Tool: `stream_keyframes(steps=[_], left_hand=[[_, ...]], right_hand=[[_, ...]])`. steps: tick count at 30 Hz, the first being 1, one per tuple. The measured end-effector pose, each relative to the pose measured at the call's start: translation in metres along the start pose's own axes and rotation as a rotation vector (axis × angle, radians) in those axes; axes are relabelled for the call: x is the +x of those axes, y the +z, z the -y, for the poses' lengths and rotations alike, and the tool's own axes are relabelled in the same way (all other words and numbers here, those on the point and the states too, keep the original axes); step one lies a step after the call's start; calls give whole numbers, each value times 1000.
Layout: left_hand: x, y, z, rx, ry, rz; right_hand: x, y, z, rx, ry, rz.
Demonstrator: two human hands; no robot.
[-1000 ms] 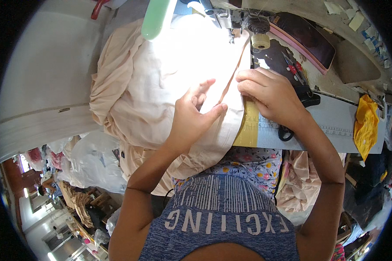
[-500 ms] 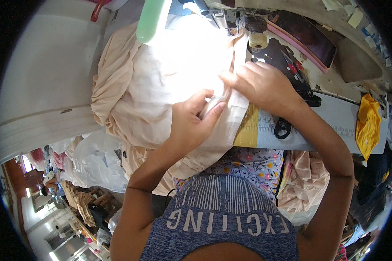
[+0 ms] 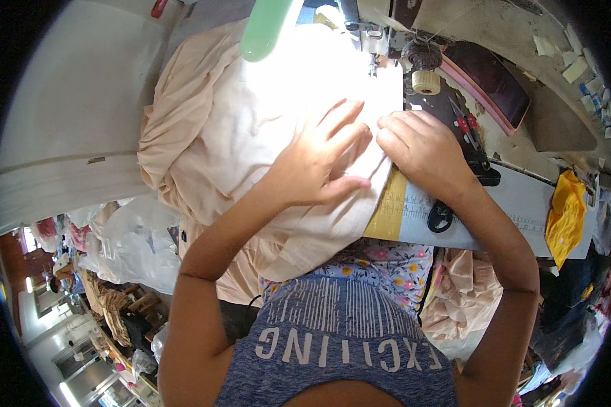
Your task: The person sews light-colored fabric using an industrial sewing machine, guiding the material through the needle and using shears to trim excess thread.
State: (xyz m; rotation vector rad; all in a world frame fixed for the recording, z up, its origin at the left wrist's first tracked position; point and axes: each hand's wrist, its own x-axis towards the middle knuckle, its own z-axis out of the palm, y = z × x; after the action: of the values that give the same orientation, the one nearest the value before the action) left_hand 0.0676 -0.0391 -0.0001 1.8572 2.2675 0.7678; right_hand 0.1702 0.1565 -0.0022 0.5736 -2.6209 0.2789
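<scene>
A wide piece of pale peach cloth covers the left and middle of the sewing table, gathered in folds on its far left side. My left hand lies on it with fingers and thumb spread. Close beside it, my right hand has its fingers curled down at the cloth's right edge, pinching it; the fingertips are partly hidden. Beyond both hands is the sewing machine's presser foot, over the far right corner of the cloth. Glare washes out the cloth's far middle.
A green lamp hangs over the cloth. To the right are a thread tension knob, a phone in a pink case, red-and-black snips, black scissors and a yellow cloth. Peach cloth hangs below the table.
My left hand has let go of its pinch on the cloth and spread flat. The cloth's far right corner now lies flatter, near the presser foot. My right hand has shifted slightly nearer me.
</scene>
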Motion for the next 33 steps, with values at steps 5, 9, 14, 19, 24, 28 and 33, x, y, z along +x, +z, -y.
stream_keyframes(steps=[5, 9, 14, 19, 24, 28, 33], left_hand=[[-4, 1, 2, 12, 14, 87], [0, -5, -1, 56, 27, 71], [-10, 1, 14, -417, -58, -58], [-13, 0, 17, -319, 23, -58], [-7, -2, 12, -100, 63, -51], [-4, -5, 5, -11, 41, 12], [6, -10, -2, 191, 1, 179]], right_hand=[[5, 1, -4, -17, 30, 17], [-1, 0, -5, 63, 79, 34], [9, -3, -10, 48, 31, 45], [17, 4, -10, -65, -71, 25], [18, 2, -10, -47, -82, -56], [14, 3, -8, -65, -44, -31], [4, 2, 3, 12, 88, 61]])
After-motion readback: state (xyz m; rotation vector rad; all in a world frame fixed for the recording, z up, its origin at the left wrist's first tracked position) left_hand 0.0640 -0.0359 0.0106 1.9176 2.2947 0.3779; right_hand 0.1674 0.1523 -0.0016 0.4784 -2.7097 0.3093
